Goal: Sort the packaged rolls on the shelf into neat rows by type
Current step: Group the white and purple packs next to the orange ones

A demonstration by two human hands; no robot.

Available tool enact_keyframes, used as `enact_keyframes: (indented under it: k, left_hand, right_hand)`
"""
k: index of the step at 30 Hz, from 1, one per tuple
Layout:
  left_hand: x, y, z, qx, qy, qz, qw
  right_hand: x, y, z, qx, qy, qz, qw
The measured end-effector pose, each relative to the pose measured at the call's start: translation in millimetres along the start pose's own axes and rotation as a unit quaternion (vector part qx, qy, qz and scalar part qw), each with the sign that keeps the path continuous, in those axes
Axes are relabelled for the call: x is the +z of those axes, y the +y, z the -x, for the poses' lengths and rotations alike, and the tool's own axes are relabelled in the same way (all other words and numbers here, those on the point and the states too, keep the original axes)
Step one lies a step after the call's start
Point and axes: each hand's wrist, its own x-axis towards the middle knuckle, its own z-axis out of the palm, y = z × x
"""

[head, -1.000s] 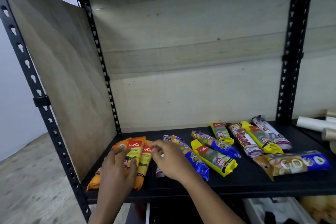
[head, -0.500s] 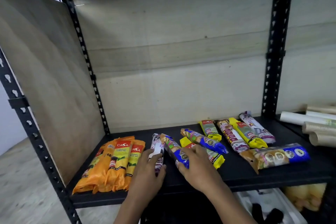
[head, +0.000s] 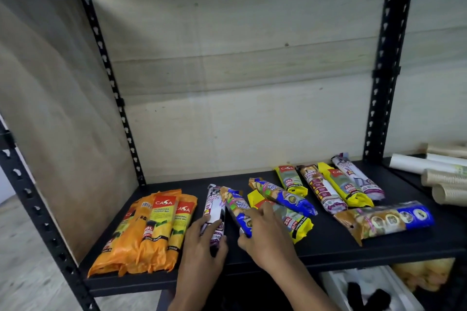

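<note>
Several orange packs (head: 151, 225) lie side by side at the left of the black shelf (head: 328, 247). My left hand (head: 204, 242) grips the near end of a white and purple roll pack (head: 213, 203). Just right of it, my right hand (head: 265, 232) holds the near end of a blue and orange roll pack (head: 236, 206). A yellow pack (head: 298, 225) lies partly under my right hand, with another blue pack (head: 283, 195) across its far end. Further right lie two more yellow packs (head: 290, 179), two white and purple packs (head: 321, 189) and a long blue and orange pack (head: 384, 219).
Black perforated uprights (head: 381, 88) frame the bay, with wooden panels at the back and left. Paper rolls (head: 444, 174) are stacked on the neighbouring shelf at the right. A white bin (head: 353, 288) sits below the shelf.
Both hands left the orange packs and shifted right, the left onto the white and purple pack and the right onto the blue one. The camera view also swung right.
</note>
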Motion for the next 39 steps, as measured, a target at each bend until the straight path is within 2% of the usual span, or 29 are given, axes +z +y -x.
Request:
enact_keyframes:
  k: [4, 6, 11, 18, 22, 26, 39]
  left_hand:
    - [1.3, -3.1, -0.7, 0.006, 0.019, 0.027, 0.999]
    - [0.2, -1.5, 1.2, 0.005, 0.026, 0.029, 0.999]
    - [-1.6, 0.7, 4.7, 0.013, 0.044, 0.034, 0.998]
    - [-2.1, -0.5, 4.4, 0.045, 0.06, 0.028, 0.997]
    - [-1.9, -3.8, 4.0, 0.076, 0.062, 0.032, 0.995]
    - [0.1, -9.1, -0.1, 0.084, 0.055, 0.032, 0.994]
    - [-0.9, -0.8, 5.5, 0.065, 0.044, 0.025, 0.997]
  right_hand:
    - [-8.2, 4.5, -8.8, 0.012, 0.01, -0.118, 0.993]
    - [-16.2, 5.0, -17.5, 0.005, 0.022, -0.129, 0.991]
    - [-33.9, -5.3, -62.4, -0.016, 0.051, -0.09, 0.994]
    - [-25.2, 8.3, -149.0, -0.093, -0.065, -0.002, 0.994]
    - [-0.3, 12.7, -176.7, -0.127, -0.097, 0.024, 0.987]
    - [18.8, 13.6, -195.1, -0.154, -0.093, 0.025, 0.983]
    - [47.0, 16.1, -203.6, -0.137, -0.072, 0.086, 0.984]
